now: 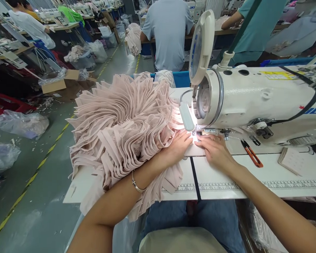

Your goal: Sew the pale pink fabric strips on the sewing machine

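My left hand (179,144) lies palm down at the right edge of a big heap of pale pink fabric pieces (116,105), its fingers stretched towards the needle area of a white sewing machine (242,95). Close beside it, my right hand (212,149) rests on the machine bed with fingers extended and slightly bent. The fingertips of both hands nearly meet in front of the brightly lit presser foot (194,133). Glare and the fingers hide what lies under them. Many layers of the pink fabric are gathered in folds and hang over the table's front edge.
Orange-handled thread snips (252,154) and a stack of pale cards (291,161) lie to the right. A lamp (186,116) and a round magnifier (202,47) stand by the machine head. A black strip (195,179) crosses the table's printed ruler (221,186). A person (167,35) sits ahead.
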A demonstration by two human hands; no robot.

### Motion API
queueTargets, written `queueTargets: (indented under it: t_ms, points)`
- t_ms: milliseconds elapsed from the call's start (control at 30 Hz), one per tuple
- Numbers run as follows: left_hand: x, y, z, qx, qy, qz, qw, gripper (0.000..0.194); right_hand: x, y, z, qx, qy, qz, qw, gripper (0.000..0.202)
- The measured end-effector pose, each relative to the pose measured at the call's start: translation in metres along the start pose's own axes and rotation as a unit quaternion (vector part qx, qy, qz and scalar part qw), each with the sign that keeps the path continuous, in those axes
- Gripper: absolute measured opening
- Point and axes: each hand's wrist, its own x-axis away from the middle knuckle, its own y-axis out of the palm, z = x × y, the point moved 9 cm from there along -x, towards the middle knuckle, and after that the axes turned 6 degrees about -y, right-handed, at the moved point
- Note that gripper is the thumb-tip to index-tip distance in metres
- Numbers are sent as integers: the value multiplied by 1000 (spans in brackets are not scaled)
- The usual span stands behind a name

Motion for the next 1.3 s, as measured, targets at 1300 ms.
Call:
queueTargets:
  t_ms: [1300]
  points:
    - [6, -6, 1, -208, -141, -26, 968, 22, -7, 23, 42, 119, 84, -106, 984, 51]
